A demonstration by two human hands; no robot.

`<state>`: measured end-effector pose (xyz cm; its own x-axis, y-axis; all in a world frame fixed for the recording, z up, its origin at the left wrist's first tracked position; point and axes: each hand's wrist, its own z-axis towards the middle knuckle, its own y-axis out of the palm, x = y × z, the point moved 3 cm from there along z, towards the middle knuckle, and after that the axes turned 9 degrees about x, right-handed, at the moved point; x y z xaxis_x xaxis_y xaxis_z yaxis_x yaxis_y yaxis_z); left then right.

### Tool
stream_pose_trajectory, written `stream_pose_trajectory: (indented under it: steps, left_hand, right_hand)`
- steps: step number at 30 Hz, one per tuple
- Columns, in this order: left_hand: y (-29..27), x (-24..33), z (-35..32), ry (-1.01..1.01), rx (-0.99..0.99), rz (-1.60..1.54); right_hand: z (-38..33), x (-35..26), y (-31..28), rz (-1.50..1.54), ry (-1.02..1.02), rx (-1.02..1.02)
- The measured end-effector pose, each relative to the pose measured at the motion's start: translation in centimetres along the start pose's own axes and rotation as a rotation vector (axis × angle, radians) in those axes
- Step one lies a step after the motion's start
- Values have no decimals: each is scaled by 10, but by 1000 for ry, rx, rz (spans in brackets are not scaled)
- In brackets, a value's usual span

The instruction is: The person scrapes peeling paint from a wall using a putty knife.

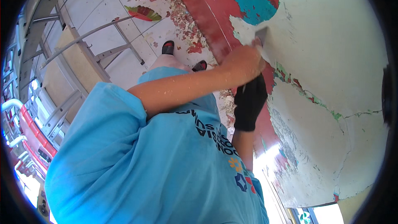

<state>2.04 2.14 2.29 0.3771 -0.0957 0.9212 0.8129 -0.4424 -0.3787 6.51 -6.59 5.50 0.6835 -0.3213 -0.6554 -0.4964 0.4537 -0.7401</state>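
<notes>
My left hand [247, 61], bare and slightly blurred, is closed round the handle of a scraper. The flat grey blade of the scraper [261, 34] lies against the wall [323, 49], at the border between whitish coating and peeling red and turquoise paint. Most of the handle is hidden in my fingers. Just below, my right hand [251, 101] wears a black glove and is close to the wall. Its fingertips are partly covered by my left hand, so whether it grips anything cannot be made out.
Paint flakes [182, 20] litter the tiled floor along the wall's foot. A red and green leaf-shaped piece [143, 13] lies there too. Metal-framed furniture with a wooden panel [66, 70] stands at left, near red and white rails [35, 128]. A crack [315, 98] crosses the wall.
</notes>
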Motion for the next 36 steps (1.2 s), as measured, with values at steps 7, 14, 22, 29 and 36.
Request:
stream_pose_trajectory:
  steps: [7,14,22,29,36]
  left_hand:
    - [-7,0,3,-12,20,-13]
    - [-10,-5,13,-73,-1,-13]
    - [-23,-15,36,-129,48,21]
    - [-10,8,1,1,-96,-93]
    - [17,-25,2,-16,-42,44]
  right_hand:
    - [2,3,4,-100,-167,-56]
    - [-1,7,1,-142,-110,-171]
    - [29,11,24,-275,-382,-234]
    - [-5,-6,-15,454,590,-141]
    - [-31,44,25,522,711,-244]
